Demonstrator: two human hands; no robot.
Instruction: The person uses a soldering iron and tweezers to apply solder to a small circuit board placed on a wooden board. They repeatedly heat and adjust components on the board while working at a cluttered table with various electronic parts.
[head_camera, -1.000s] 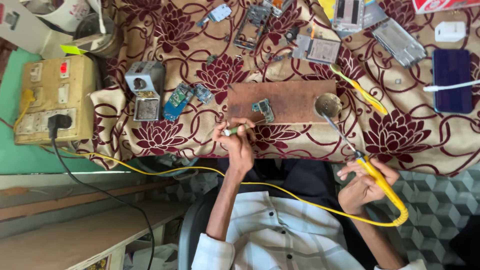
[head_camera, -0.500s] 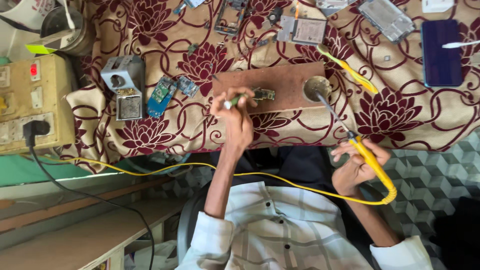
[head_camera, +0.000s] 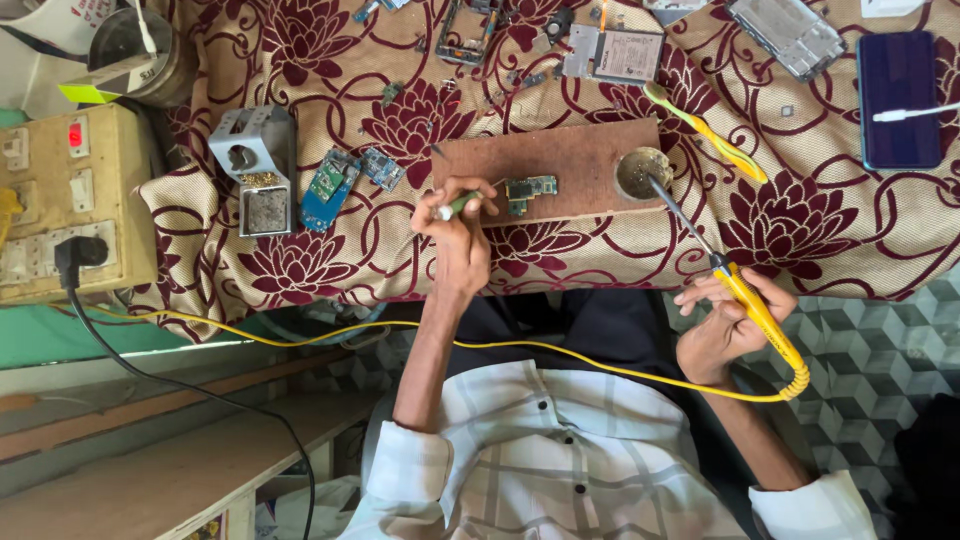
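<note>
- Head view: I am watching the left hand pinching a green-tipped tool beside the circuit board on the wooden block.
- The right hand is gripping the yellow soldering iron, tip dipping into the flux tin.

Matt wooden board, woven floral cloth, seemingly glossy plastic iron handle.

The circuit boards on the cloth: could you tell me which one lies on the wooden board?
The small green circuit board by the left hand lies on the wooden board. The blue-and-green boards farther left rest directly on the flowered cloth.
</note>
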